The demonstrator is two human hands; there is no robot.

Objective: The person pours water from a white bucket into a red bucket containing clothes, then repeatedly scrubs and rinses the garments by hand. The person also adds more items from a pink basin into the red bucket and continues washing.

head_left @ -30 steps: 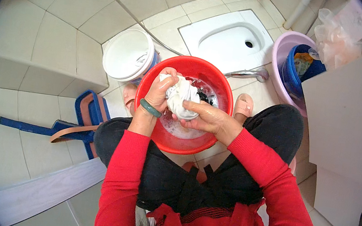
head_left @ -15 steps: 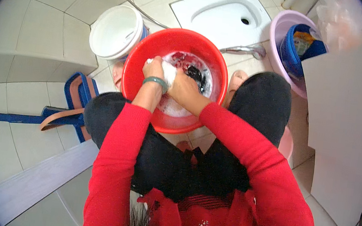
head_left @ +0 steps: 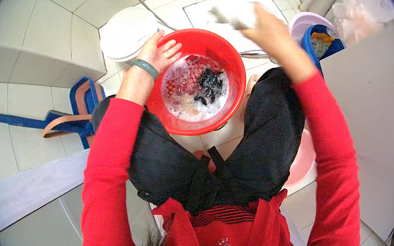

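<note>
A wrung-looking white cloth [head_left: 236,16], smeared by motion, is in my right hand [head_left: 271,31], whose fingers are closed on one end of it. Hand and cloth are above the white squat toilet [head_left: 194,15], beyond the basin and to its right. My left hand [head_left: 162,53], with a green bangle at the wrist, hovers by the left rim of the red basin [head_left: 240,74], palm up, fingers spread, holding nothing. In the basin's foamy water lie a black cloth [head_left: 210,81] and a red patterned cloth [head_left: 178,83], both partly under suds.
A white bucket [head_left: 126,34] stands left of the basin. To the right are a blue bucket [head_left: 308,40] in a lilac basin [head_left: 297,24], a pink basin [head_left: 305,157] and a white panel [head_left: 371,121]. A blue-handled tool [head_left: 20,120] lies at left.
My hands have parted after gripping the white cloth together over the basin. The right carried it up and right toward the toilet; the left let go, opened and shifted slightly left.
</note>
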